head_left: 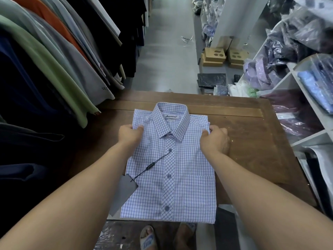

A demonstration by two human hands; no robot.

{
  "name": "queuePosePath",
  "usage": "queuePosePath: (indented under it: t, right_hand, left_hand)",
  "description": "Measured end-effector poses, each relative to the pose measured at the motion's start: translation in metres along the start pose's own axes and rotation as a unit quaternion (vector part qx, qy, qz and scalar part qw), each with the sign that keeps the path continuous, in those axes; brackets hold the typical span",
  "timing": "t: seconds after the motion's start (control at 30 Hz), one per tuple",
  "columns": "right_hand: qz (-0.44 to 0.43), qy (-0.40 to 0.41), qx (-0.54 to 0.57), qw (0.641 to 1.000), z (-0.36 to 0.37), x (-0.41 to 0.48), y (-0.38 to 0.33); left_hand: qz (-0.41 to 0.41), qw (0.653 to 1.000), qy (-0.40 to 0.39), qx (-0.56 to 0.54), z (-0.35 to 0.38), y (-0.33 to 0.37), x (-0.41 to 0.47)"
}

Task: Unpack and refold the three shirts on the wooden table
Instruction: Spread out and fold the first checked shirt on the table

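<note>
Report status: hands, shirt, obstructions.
Both pinching shoulder edges: left hand, right hand. Folded, buttoned checked shirt flat on wooden table. Off its edge, grey hang tag; nothing blocking.

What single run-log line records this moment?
shirt: folded, on table | left hand: grips its edge | right hand: grips opposite edge | tag: attached

Dim, cool light; the floor point(167, 51) at 12 o'clock is brightest. The hanging clothes point(27, 87) at 9 o'clock sink into near-black shadow. Glare marks the plastic bags point(306, 31) at 2 o'clock. Wide-angle distortion bows the shelves point(295, 74) at 3 o'clock; the shirt point(180, 177) is sharp.
</note>
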State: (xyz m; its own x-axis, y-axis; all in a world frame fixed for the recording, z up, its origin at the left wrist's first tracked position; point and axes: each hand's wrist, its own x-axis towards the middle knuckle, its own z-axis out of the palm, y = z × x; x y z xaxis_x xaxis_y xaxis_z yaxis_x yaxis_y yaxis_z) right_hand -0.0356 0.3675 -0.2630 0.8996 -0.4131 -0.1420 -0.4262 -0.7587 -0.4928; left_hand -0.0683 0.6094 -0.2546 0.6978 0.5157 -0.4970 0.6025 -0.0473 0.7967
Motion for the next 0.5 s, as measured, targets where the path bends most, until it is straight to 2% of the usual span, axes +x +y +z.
queuePosePath:
  t: [0.2, 0.3, 0.4, 0.5]
  right_hand:
    - [0.018, 0.040, 0.044, 0.998, -0.002, 0.007, 0.005]
    - [0.022, 0.046, 0.053, 0.997, 0.000, 0.008, 0.005]
    - [0.038, 0.009, 0.054, 0.998, -0.004, 0.003, 0.002]
    - [0.091, -0.047, 0.014, 0.995, -0.014, -0.001, -0.005]
  left_hand:
    - [-0.032, 0.998, 0.042, -0.034, 0.004, -0.004, 0.002]
    - [-0.021, 0.998, 0.056, -0.019, 0.005, -0.005, 0.002]
    - [-0.005, 0.994, 0.098, 0.040, 0.005, -0.004, 0.001]
    - [-0.016, 0.978, 0.090, 0.186, 0.000, 0.001, -0.003]
